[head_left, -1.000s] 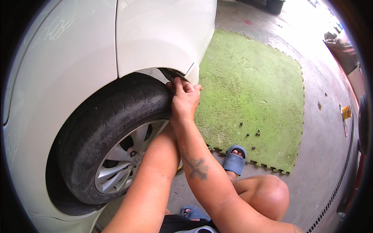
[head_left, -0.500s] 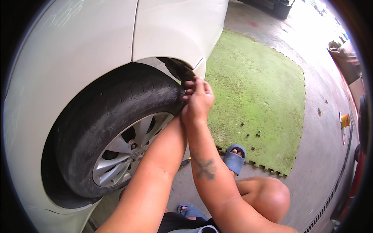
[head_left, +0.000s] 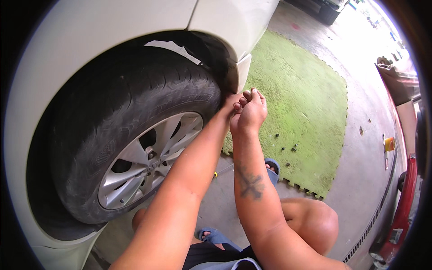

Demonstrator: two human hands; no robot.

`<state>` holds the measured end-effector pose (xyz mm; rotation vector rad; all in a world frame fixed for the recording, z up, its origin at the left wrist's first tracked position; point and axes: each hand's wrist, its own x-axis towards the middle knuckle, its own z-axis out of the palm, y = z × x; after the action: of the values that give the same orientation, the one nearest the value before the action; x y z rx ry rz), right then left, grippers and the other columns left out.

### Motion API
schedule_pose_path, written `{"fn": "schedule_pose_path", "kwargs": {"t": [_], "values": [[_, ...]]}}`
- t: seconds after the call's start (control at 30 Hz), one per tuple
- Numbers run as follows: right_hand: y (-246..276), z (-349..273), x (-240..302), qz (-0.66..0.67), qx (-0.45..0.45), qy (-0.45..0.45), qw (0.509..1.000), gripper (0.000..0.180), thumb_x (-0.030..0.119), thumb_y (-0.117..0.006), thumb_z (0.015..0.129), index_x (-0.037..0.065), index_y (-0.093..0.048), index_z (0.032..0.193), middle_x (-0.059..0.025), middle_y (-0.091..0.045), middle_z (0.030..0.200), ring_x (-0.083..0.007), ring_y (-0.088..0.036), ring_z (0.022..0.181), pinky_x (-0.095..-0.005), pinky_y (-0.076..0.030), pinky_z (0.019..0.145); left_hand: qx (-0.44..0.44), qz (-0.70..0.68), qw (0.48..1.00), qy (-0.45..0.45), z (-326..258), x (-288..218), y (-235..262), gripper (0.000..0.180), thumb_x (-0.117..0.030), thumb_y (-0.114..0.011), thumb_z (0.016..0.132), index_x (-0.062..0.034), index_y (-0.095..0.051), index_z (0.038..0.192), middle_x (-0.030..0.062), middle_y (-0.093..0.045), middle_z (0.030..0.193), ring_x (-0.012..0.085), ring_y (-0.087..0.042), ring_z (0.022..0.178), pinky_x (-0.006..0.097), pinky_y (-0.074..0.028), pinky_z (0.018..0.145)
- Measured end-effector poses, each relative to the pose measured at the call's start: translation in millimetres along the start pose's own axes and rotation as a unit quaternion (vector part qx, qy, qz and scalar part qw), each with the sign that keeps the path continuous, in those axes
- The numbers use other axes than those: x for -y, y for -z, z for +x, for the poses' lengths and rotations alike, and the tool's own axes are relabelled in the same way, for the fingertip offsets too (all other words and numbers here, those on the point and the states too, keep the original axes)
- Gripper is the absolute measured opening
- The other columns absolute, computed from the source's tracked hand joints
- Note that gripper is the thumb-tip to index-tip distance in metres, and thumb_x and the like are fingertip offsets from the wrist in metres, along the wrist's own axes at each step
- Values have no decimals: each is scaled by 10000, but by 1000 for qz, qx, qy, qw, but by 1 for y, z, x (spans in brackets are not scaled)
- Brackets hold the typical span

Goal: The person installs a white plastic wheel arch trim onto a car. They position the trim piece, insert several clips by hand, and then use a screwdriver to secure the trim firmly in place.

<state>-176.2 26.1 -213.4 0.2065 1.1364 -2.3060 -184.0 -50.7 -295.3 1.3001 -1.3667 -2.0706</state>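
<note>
A white car's wheel, with a black tyre (head_left: pixel 135 90) and a silver alloy rim (head_left: pixel 130 180), fills the left side. Past the tyre, my left hand (head_left: pixel 232 100) reaches in beneath the bumper corner (head_left: pixel 243 74) at the end of the wheel arch. Its fingers are hidden by the bumper and my other hand. Just outside that corner is my right hand (head_left: pixel 250 111), apart from the panel, with its fingers curled in and thumb and forefinger together. Whatever it pinches, if anything, is too small to see. Dark liner (head_left: pixel 209 47) shows inside the arch.
A green foam mat (head_left: pixel 306 99) covers the floor on the right, with several small dark fasteners (head_left: pixel 294 147) lying on it. Farther right are a yellow-orange container (head_left: pixel 389 144), a floor drain grate (head_left: pixel 373 220) and a red vehicle (head_left: pixel 400 220). My knee (head_left: pixel 312 222) is bent close by.
My right hand has come off the bumper's lower edge and moved slightly right. My left wrist now shows beneath the corner. The view has shifted, revealing more of the wheel arch.
</note>
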Motion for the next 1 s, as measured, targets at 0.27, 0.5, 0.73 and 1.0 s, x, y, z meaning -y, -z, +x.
{"fn": "schedule_pose_path", "kwargs": {"t": [0.27,0.5,0.73,1.0], "values": [[-38,-60,148,11,119,223,967,152,137,-540,1050,4,-566,1116,-62,-594,847,-127,-540,709,-286,-478,624,-63,97,993,-12,-13,4,5,728,-318,-717,881,111,-515,1434,281,-562,1465,350,-544,1370,416,-437,1118],[-96,-92,315,-97,270,362,887,268,72,-530,1037,-36,-611,1269,-126,-668,1026,-188,-620,850,-329,-523,778,-59,342,937,-46,-92,-32,23,651,-341,-720,848,99,-616,1317,291,-634,1364,383,-606,1305,436,-451,1126],[65,-142,448,-573,196,402,687,210,188,-587,1070,23,-678,1161,-50,-669,967,-92,-596,815,-243,-453,660,-221,564,631,-485,-294,-136,50,248,-325,-674,918,-90,-752,936,88,-714,993,303,-667,1065,504,-503,917],[177,-86,349,-578,92,234,777,202,209,-621,1021,39,-704,1093,-29,-673,824,-79,-572,700,-236,-448,615,-378,694,402,-463,-297,-155,106,336,-351,-742,882,-171,-767,1164,66,-723,1269,278,-646,1215,434,-467,1060]]}}
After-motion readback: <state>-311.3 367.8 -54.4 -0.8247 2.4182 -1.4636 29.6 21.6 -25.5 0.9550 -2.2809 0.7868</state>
